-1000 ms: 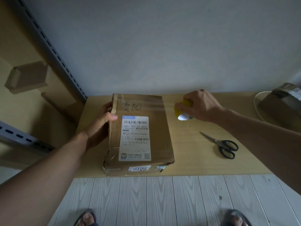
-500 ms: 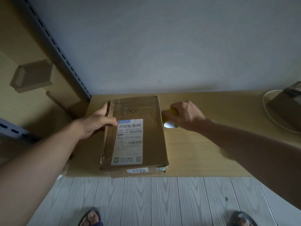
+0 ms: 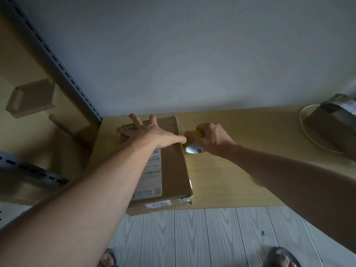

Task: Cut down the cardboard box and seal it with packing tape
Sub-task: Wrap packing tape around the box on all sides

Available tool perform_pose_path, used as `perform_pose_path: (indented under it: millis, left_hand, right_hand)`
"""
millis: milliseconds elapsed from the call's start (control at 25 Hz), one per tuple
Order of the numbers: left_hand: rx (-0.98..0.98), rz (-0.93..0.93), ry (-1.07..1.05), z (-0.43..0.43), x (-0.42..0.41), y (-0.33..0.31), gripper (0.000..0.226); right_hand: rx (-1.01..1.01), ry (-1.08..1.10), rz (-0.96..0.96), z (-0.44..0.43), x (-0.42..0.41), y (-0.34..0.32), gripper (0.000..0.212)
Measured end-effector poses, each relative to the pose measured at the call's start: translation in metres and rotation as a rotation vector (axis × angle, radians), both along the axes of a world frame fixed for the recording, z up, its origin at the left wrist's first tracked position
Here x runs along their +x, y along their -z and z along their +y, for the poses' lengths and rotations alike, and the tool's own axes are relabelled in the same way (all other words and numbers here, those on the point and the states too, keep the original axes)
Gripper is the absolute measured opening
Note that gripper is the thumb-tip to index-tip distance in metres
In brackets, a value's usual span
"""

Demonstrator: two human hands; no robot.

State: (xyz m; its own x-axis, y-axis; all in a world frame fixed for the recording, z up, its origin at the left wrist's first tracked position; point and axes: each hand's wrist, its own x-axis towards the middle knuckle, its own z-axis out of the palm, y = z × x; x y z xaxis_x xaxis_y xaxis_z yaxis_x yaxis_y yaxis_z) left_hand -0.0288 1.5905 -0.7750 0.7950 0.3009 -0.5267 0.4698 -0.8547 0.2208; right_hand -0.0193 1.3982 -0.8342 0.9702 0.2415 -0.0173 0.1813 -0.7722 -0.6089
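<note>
A flat brown cardboard box (image 3: 173,170) with a white shipping label lies on the wooden table (image 3: 240,170), its near end at the table's front edge. My left hand (image 3: 152,132) lies spread on the far part of the box top, fingers straight, thumb reaching toward the right edge. Beside the box's right edge, my right hand (image 3: 210,137) grips a yellow roll of packing tape (image 3: 194,146) with a white core. The roll touches or nearly touches the box side; I cannot tell which.
A second taped box (image 3: 335,124) with a white cable looped round it stands at the table's far right. A grey slotted shelf upright (image 3: 63,68) and small cardboard boxes (image 3: 32,97) are on the left. Pale floorboards and my two feet lie below the table edge.
My left hand left the box's left side and spread flat over its far top. My right hand brought the tape roll left, up to the box's right edge. The view shifted; scissors left the frame.
</note>
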Motion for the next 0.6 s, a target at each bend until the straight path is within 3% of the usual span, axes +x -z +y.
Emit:
perform_pose_path:
  millis: [160, 280, 400, 480, 600]
  left_hand:
    - [-0.004, -0.064, 0.037, -0.003, -0.004, -0.009, 0.127]
    - [-0.395, -0.208, -0.048, 0.004, 0.002, -0.018, 0.107]
    - [-0.708, -0.234, -0.112, 0.014, -0.007, -0.013, 0.087]
    - [-0.774, -0.348, -0.089, 0.023, -0.017, -0.002, 0.100]
    - [-0.733, -0.480, 0.116, 0.032, -0.015, -0.004, 0.117]
  right_hand:
    - [0.098, -0.006, -0.092, -0.010, -0.003, -0.013, 0.060]
    - [0.277, 0.144, -0.229, -0.025, 0.005, -0.052, 0.058]
    - [0.504, 0.134, -0.218, -0.029, 0.012, -0.092, 0.044]
    - [0.583, 0.065, -0.117, -0.022, 0.014, -0.099, 0.046]
    - [0.625, -0.014, 0.003, -0.009, 0.017, -0.097, 0.053]
